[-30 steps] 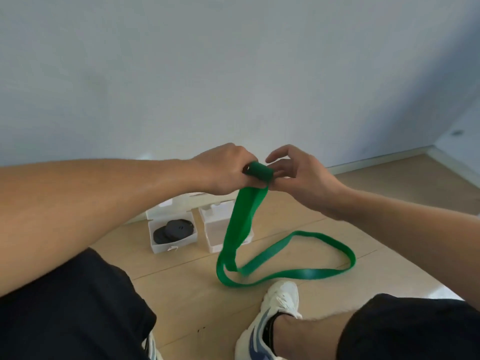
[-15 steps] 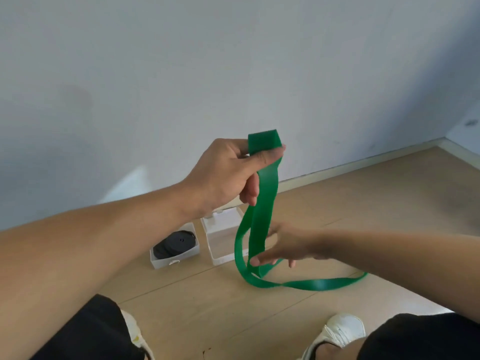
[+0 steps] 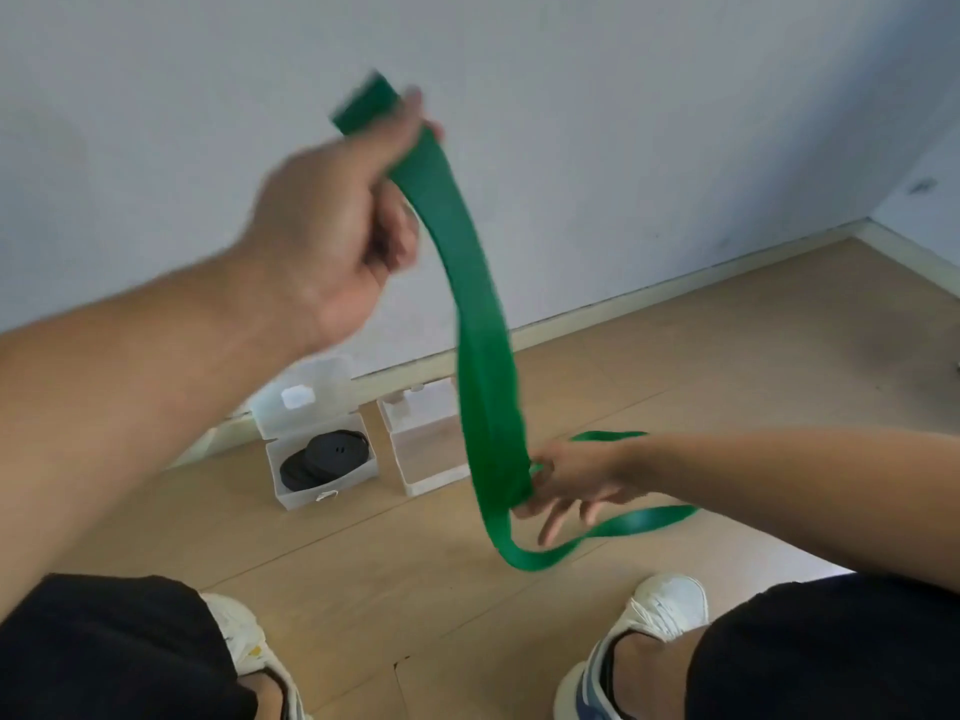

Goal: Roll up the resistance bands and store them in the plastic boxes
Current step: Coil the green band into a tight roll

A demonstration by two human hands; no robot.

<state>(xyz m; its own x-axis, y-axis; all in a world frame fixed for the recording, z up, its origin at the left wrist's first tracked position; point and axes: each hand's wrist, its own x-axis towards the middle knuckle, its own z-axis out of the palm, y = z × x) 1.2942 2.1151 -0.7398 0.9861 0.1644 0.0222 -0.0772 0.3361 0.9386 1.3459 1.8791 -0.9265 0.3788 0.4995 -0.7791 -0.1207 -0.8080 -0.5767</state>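
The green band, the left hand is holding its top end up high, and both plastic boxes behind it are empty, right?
Not quite. The left hand does hold the green band up by its top end, but only the right box looks empty. The left box already holds a rolled black band, as the head view shows.

Bare room: wood floor (image 3: pixel 701 366), white wall (image 3: pixel 623 122).
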